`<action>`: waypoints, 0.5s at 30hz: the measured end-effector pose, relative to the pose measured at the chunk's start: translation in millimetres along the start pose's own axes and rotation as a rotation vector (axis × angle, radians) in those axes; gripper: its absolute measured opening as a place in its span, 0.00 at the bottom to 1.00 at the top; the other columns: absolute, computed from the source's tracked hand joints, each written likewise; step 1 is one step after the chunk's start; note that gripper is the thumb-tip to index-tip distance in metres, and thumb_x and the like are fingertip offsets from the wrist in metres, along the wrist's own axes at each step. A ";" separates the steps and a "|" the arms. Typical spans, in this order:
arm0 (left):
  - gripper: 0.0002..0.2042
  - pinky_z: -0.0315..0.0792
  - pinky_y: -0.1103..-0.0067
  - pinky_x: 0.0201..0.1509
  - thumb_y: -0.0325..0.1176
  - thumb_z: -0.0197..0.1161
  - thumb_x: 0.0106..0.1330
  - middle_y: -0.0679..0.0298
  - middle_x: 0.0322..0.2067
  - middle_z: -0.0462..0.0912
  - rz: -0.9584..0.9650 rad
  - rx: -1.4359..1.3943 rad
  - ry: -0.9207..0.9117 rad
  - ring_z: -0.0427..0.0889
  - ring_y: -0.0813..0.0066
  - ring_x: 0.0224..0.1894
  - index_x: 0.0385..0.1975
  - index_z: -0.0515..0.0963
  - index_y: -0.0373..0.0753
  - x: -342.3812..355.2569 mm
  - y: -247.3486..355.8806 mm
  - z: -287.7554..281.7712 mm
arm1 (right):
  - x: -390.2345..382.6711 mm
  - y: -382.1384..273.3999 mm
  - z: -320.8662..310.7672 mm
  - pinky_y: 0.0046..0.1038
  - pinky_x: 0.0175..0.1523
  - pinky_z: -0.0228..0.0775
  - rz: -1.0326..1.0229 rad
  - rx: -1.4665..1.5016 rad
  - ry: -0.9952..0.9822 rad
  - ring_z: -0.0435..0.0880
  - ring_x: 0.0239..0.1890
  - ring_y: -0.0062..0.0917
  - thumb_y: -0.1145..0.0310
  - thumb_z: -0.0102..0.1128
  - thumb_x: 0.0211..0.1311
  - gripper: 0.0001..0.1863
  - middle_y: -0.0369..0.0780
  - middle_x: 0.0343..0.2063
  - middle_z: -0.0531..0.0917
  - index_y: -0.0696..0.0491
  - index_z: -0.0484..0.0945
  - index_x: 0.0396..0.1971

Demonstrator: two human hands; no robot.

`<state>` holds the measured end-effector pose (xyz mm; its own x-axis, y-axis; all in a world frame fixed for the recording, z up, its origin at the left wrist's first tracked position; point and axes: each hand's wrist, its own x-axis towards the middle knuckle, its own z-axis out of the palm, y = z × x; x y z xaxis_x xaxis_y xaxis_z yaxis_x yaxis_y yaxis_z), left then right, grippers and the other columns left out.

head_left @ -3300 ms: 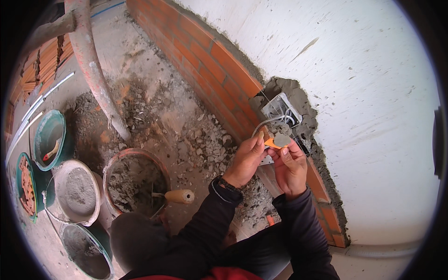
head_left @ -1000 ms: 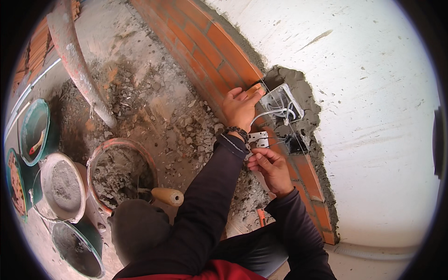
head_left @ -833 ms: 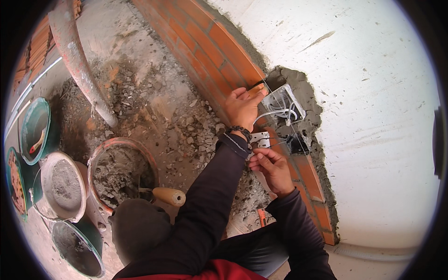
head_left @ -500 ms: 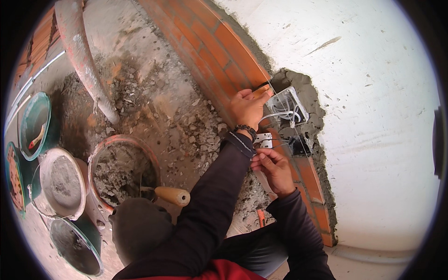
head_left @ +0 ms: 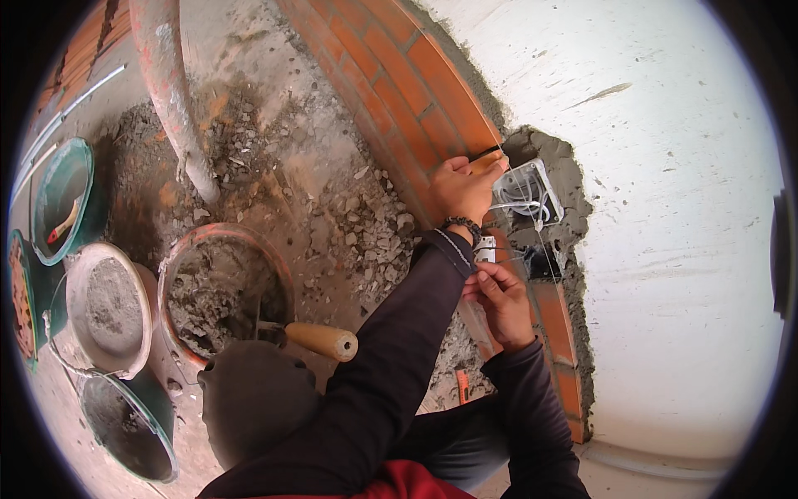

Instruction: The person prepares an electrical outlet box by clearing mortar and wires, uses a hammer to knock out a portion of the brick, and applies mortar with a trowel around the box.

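My left hand reaches up to the brick edge, its fingers closed round a short wood-coloured piece with a dark strip beside it. Just right of it, a square electrical box with white cables coiled inside sits in grey mortar. A darker box opening lies below that one. My right hand is raised by my left forearm, thumb and fingers pinched together; what they hold, if anything, I cannot make out. Partly hidden behind my left wrist is a white fitting with thin wires.
A thin taut string crosses the boxes beside the white wall. At left stand a mortar tub with a wooden-handled trowel, a pale bucket and several green buckets. Rubble covers the floor near the brickwork.
The scene has shifted slightly rightward in view. Both hands keep nearly the same pose; my left wrist now hides more of the white fitting.
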<state>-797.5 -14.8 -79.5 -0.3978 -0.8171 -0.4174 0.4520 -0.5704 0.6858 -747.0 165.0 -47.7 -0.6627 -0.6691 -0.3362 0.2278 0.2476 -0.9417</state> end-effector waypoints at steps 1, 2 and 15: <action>0.31 0.78 0.76 0.40 0.36 0.87 0.43 0.54 0.39 0.82 0.004 0.010 0.005 0.81 0.72 0.38 0.42 0.76 0.25 0.7 -1.3 0.3 | -0.1 -0.3 0.3 0.26 0.47 0.81 0.000 -0.008 0.001 0.86 0.38 0.25 0.69 0.61 0.72 0.15 0.42 0.38 0.86 0.62 0.79 0.52; 0.31 0.78 0.76 0.39 0.36 0.88 0.43 0.54 0.38 0.82 0.008 0.020 0.010 0.81 0.71 0.38 0.42 0.77 0.25 1.4 -2.7 0.2 | -0.3 -0.6 0.7 0.25 0.47 0.80 0.001 -0.015 0.001 0.86 0.38 0.25 0.69 0.61 0.72 0.15 0.42 0.38 0.86 0.62 0.79 0.52; 0.30 0.79 0.75 0.38 0.42 0.88 0.40 0.58 0.33 0.84 0.013 0.157 0.071 0.82 0.71 0.34 0.36 0.79 0.29 3.2 -7.6 4.6 | -1.6 -5.2 4.9 0.24 0.46 0.80 -0.032 -0.060 0.029 0.86 0.37 0.24 0.70 0.61 0.72 0.14 0.42 0.37 0.86 0.63 0.79 0.51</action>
<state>-805.9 -12.6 -83.3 -0.3326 -0.8314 -0.4451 0.3245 -0.5441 0.7737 -743.7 161.4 -42.3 -0.6895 -0.6569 -0.3050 0.1638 0.2688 -0.9492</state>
